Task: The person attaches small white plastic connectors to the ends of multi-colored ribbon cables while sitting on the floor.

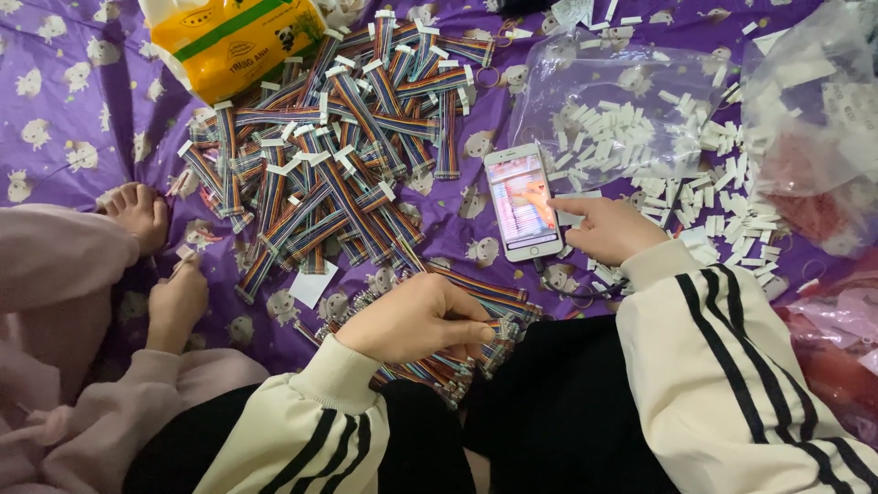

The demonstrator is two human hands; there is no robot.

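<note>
My left hand (416,317) is curled over a bundle of rainbow ribbon cables (476,343) lying across my lap and grips them. My right hand (608,229) reaches to a white smartphone (521,203) lying on the purple sheet, its index finger touching the lit screen's right edge. A big heap of rainbow ribbon cables with white end connectors (338,137) is spread on the sheet beyond my hands.
Loose white connectors (722,201) are scattered at the right, some inside a clear plastic bag (604,101). A yellow packet (229,41) lies at the top left. Another person in pink sits at the left, with a hand (178,302) and bare foot (137,210) on the sheet.
</note>
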